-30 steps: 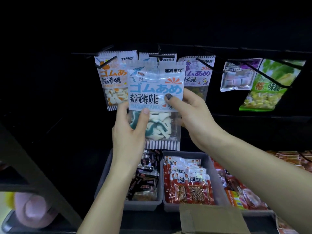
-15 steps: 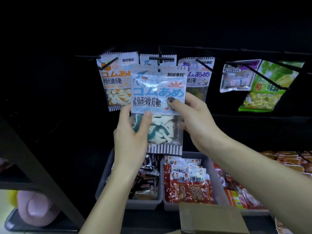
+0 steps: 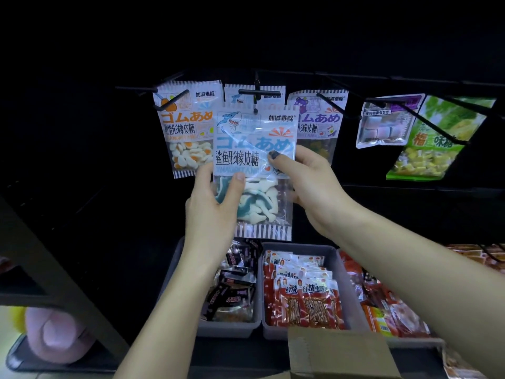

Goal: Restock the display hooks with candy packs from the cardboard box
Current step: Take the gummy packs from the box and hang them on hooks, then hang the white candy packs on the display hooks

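Bare forearms (sleeveless here), dark-painted thumbnail (image 3: 274,154).

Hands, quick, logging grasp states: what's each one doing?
Left hand: holding the shark candy pack.
Right hand: holding the same pack.

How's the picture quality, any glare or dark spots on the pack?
Head view: glare streaks the glossy blue shark gummy pack gripped by the left hand and right hand; the black hook and upper shelf sink into darkness; wide-angle bending at the edges.

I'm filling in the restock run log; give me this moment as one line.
step: hanging shark candy pack | left hand: holds pack | right hand: pinches pack | target: centre hook | seated: cannot tell
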{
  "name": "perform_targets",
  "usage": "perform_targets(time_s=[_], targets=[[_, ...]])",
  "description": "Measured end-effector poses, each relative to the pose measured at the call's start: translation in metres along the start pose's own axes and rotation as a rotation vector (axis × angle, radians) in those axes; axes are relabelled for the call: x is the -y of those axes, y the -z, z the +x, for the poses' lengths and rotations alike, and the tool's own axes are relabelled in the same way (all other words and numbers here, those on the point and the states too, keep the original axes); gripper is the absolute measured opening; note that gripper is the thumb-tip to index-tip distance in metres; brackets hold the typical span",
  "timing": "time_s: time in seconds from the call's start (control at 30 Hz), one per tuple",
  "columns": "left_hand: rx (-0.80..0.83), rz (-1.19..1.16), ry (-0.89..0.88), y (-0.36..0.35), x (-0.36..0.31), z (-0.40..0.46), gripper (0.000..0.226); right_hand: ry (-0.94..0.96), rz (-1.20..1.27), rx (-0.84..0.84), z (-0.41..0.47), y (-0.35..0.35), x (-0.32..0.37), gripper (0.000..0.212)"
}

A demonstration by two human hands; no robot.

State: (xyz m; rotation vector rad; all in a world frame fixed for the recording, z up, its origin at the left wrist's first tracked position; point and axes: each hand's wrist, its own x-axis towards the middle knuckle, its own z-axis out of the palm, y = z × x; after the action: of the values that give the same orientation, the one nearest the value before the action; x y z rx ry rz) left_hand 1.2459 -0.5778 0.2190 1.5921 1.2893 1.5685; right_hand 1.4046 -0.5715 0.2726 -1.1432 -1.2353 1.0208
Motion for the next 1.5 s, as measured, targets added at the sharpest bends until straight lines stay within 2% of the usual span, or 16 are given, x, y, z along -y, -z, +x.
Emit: perform_targets(time_s=[0.13, 0.3, 0.43, 0.53, 0.6, 0.63, 0.7, 0.8, 0.97, 1.1, 1.23, 1.3, 1.37, 1.43, 1.5], targets=[[0.045, 0.068, 0.052, -0.012, 0.011, 0.031, 0.031, -0.067, -0.005, 0.006, 0.032, -0.001, 0.000, 0.013], [0.114, 0.209, 0.073, -0.024, 0.032, 0.086, 0.022, -0.106, -0.048, -0.052, 0.085, -0.003, -0.007, 0.020], [0.120, 0.293, 0.120, -0.035, 0.042, 0.120, 0.041, -0.146, -0.055, -0.105, 0.118, -0.007, -0.016, 0.008], [0.119, 0.320, 0.190, -0.044, 0.040, 0.134, 0.042, -0.147, -0.123, -0.135, 0.135, -0.008, -0.023, 0.017], [0.113, 0.319, 0.227, -0.050, 0.037, 0.138, 0.044, -0.138, -0.244, -0.143, 0.139, -0.006, -0.023, 0.031], [0.113, 0.318, 0.247, -0.051, 0.036, 0.137, 0.045, -0.149, -0.324, -0.148, 0.137, -0.004, -0.023, 0.038], [0.127, 0.340, 0.287, -0.050, 0.038, 0.130, 0.046, -0.179, -0.431, -0.150, 0.125, 0.002, -0.026, 0.039], [0.172, 0.360, 0.351, -0.044, 0.047, 0.107, 0.054, -0.222, -0.482, -0.129, 0.091, 0.020, -0.043, 0.051], [0.298, 0.444, 0.444, -0.040, 0.060, 0.034, 0.054, -0.254, -0.523, -0.112, 0.004, 0.049, -0.081, 0.042], [0.525, 0.543, 0.415, -0.052, 0.074, -0.055, 0.042, -0.299, -0.527, -0.049, -0.081, 0.077, -0.124, 0.019], [0.953, 0.690, 0.328, -0.074, 0.102, -0.146, 0.047, -0.424, -0.523, -0.021, -0.152, 0.097, -0.179, 0.005], [1.171, 0.794, 0.268, -0.082, 0.114, -0.177, 0.053, -0.481, -0.558, 0.026, -0.179, 0.104, -0.204, 0.010], [1.339, 0.868, 0.220, -0.091, 0.119, -0.199, 0.057, -0.577, -0.574, 0.154, -0.202, 0.109, -0.225, 0.016], [1.385, 0.926, 0.150, -0.099, 0.122, -0.212, 0.056, -0.690, -0.628, 0.333, -0.220, 0.114, -0.244, 0.013], [1.352, 1.007, 0.072, -0.106, 0.127, -0.217, 0.057, -0.816, -0.739, 0.516, -0.234, 0.118, -0.267, 0.005]])
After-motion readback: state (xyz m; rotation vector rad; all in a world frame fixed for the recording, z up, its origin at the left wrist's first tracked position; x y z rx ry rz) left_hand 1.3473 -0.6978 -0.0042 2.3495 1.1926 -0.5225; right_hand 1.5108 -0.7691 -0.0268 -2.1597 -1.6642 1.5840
